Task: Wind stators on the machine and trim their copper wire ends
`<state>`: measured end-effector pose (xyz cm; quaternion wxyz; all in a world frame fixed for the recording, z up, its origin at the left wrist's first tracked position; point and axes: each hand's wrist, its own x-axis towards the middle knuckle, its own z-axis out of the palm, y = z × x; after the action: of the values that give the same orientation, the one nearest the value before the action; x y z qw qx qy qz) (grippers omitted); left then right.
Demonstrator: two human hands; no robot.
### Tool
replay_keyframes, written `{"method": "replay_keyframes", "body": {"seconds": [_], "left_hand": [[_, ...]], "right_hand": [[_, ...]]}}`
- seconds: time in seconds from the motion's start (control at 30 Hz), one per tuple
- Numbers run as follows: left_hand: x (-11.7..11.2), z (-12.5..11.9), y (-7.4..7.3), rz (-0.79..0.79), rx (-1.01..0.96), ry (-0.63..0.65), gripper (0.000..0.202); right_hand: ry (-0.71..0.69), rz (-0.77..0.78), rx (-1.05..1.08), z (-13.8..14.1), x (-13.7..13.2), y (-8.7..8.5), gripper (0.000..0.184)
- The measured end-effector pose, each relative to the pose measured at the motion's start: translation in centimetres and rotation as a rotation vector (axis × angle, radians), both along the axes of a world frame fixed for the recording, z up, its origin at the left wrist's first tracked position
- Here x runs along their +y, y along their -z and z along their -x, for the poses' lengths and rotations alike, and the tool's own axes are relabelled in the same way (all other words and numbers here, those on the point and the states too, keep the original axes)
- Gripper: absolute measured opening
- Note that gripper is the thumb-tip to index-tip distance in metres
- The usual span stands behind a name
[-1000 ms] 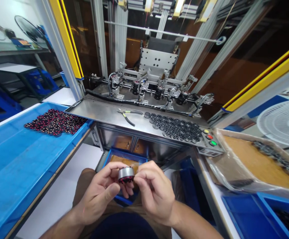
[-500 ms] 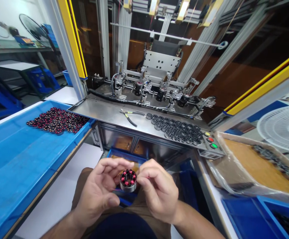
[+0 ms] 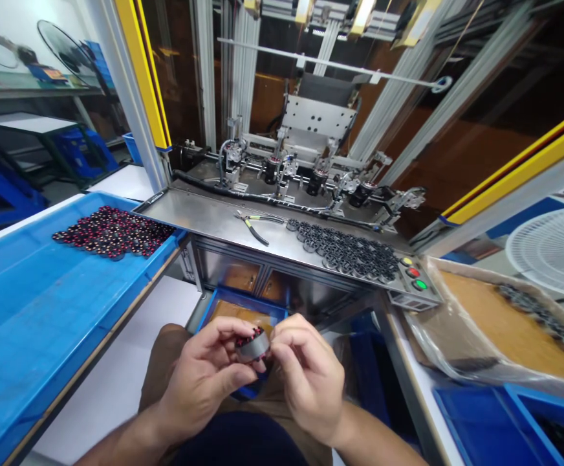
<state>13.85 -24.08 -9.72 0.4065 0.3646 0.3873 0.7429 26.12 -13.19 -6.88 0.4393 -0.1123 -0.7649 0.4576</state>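
Between my two hands, above my lap, is a wound motor stator point(image 3: 253, 347), a grey metal ring with red coils inside. It is tilted so that its outer wall faces me. My left hand point(image 3: 209, 369) grips it, fingers behind and thumb along its lower left side. At the stator's right edge, my right hand point(image 3: 306, 369) is closed in a pinch; whatever lies between the fingertips is too small to make out. Many unwound black stators point(image 3: 345, 249) stand grouped on the steel worktop point(image 3: 189, 217). Beside them lie wire cutters point(image 3: 253, 230) with dark and yellow handles.
At left, a blue tray point(image 3: 44, 323) holds a cluster of red-wound stators point(image 3: 112, 230). A winding machine point(image 3: 311, 175) stands behind the worktop. To the right are push buttons point(image 3: 412, 273), a lined carton point(image 3: 495, 323), a white fan point(image 3: 558, 249) and blue bins point(image 3: 480, 421).
My left fingers and thumb have closed on the stator, which has tipped from coils facing up to its side wall facing me. My right hand keeps its pinch at the edge.
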Motion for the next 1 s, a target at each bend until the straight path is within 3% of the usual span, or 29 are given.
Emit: {"method": "replay_keyframes", "body": {"seconds": [0.13, 0.23, 0.4, 0.67, 0.73, 0.83, 0.93, 1.0], "left_hand": [[-0.3, 0.1, 0.3, -0.049, 0.343, -0.231, 0.054], [-0.3, 0.1, 0.4, -0.105, 0.478, -0.293, 0.067], [-0.4, 0.0, 0.3, -0.093, 0.492, -0.291, 0.066], [-0.8, -0.3, -0.2, -0.027, 0.346, -0.222, 0.054], [-0.9, -0.2, -0.4, 0.025, 0.28, -0.183, 0.049], [-0.8, 0.2, -0.7, 0.03, 0.094, -0.052, 0.047], [-0.1, 0.7, -0.9, 0.014, -0.174, 0.092, 0.055], [0.5, 0.8, -1.0, 0.112, -0.311, 0.232, 0.05]], "right_hand": [[-0.143, 0.458, -0.032, 0.6, -0.3, 0.6, 0.026], [-0.268, 0.711, -0.016, 0.9, -0.2, 1.4, 0.027], [-0.276, 0.779, -0.005, 0.9, -0.1, 2.0, 0.027], [-0.229, 0.598, 0.059, 1.1, -0.1, 1.1, 0.022], [-0.16, 0.44, 0.054, 1.0, 0.1, 0.7, 0.02], [-0.069, 0.085, 0.054, 0.5, 0.7, -0.1, 0.016], [-0.092, -0.253, 0.028, -0.3, 1.6, -0.7, 0.01], [-0.115, -0.432, -0.003, -0.6, 2.1, -0.9, 0.009]]}}
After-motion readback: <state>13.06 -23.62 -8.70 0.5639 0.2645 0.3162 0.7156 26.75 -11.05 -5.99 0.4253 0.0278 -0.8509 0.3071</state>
